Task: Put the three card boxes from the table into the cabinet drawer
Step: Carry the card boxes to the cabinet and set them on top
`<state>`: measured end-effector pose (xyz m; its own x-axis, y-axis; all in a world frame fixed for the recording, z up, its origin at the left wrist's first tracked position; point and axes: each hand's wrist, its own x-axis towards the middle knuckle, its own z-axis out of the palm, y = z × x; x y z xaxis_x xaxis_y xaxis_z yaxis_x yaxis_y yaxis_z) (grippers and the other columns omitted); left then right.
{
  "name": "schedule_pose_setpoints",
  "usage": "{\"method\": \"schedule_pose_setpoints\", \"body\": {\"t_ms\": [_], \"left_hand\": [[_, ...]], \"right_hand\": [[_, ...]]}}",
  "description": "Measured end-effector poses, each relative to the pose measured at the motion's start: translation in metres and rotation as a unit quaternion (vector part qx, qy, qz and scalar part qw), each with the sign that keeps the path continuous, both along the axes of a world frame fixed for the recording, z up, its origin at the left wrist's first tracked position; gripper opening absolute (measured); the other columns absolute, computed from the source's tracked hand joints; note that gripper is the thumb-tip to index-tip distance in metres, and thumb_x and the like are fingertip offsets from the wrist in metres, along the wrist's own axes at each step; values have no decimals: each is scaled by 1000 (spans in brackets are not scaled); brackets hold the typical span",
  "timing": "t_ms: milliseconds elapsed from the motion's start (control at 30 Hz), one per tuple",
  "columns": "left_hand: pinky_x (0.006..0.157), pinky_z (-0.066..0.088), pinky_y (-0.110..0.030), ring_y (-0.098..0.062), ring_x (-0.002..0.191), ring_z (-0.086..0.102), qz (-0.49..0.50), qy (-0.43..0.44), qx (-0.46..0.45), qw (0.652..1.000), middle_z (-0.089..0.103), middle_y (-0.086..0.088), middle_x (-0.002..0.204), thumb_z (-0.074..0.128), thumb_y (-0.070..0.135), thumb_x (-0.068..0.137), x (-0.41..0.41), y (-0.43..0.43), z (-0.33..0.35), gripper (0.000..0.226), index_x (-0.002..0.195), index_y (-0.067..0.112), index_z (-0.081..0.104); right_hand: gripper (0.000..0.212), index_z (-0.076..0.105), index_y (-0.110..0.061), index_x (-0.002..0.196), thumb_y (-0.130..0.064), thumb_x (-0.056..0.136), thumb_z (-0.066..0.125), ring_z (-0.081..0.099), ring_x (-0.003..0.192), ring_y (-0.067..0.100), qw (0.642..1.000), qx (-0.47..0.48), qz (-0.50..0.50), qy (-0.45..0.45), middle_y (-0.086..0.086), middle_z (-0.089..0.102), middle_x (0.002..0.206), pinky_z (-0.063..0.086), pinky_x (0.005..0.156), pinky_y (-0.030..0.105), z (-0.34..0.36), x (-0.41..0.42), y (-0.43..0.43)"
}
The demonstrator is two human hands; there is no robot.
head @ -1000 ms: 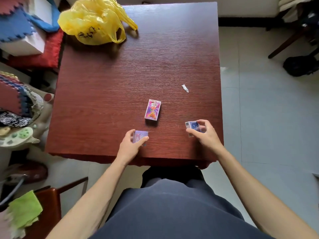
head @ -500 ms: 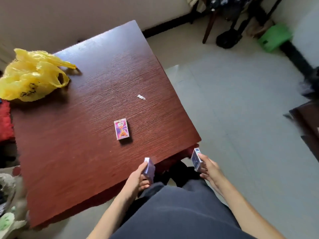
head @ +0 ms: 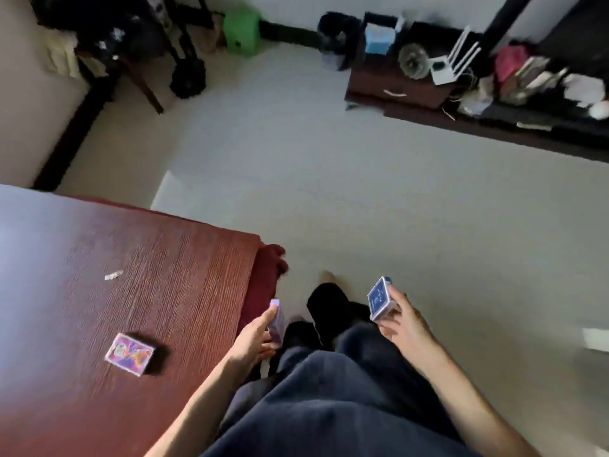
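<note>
The left hand (head: 253, 338) is just off the dark red wood-grain table (head: 99, 252), beside the edge nearest the person. Its thumb and fingers are curled round a pale purple card box (head: 277, 319), held upright. The box is blurred and half hidden by the hand, so its face cannot be read. The right hand (head: 403, 324) is over the pale floor (head: 329, 179), well clear of the table. It pinches a dark blue card box (head: 379, 300) between thumb and fingertips, tilted with its blue face toward the camera.

A pink-and-purple card box (head: 129, 354) lies flat on the table, in from that near edge, with no hand touching it. A small white paper scrap (head: 113, 275) lies on the tabletop, apart from it and farther from the person.

Across the floor, against the far wall, stands a low dark brown cabinet (head: 372, 84). Its drawer (head: 395, 92) has a pale handle and looks closed, though blur makes this uncertain.
</note>
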<state>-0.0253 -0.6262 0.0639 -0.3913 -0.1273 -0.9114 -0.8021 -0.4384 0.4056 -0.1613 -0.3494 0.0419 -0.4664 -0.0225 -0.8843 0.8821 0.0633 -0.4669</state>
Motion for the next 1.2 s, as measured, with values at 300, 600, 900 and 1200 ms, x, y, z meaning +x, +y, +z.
{"method": "schedule_pose_setpoints", "body": {"t_ms": [300,600,900,1200], "left_hand": [[59,31,-29,-20,69,42,-155,48,4,987,53,-13,84,65,77,67,-82,52,12,47,64,30,70],[70,46,-33,-31,88,52,-152,-6,-30,988,57,-18,93,63,68,75,-161,126,15,45,83,24,67],[100,48,-55,-42,97,64,-102,27,-49,993,62,-34,120,56,58,87,-239,174,26,58,109,4,60],[89,51,-50,-34,83,60,-79,23,-49,995,66,-33,98,60,70,74,-314,158,8,72,103,4,62]], "right_hand": [[31,66,-31,113,-50,88,68,73,100,29,983,-14,-181,-2,14,72,118,54,74,34,4,31,92],[48,60,-23,132,-50,92,64,69,109,35,978,-37,-205,-16,16,68,123,51,75,35,-5,-27,162],[54,57,-23,136,-54,92,61,66,104,32,988,-63,-143,10,16,61,132,49,81,39,0,-130,207],[56,53,-26,136,-57,91,62,70,103,30,992,-51,-114,5,12,65,126,52,75,35,-4,-237,187]]}}
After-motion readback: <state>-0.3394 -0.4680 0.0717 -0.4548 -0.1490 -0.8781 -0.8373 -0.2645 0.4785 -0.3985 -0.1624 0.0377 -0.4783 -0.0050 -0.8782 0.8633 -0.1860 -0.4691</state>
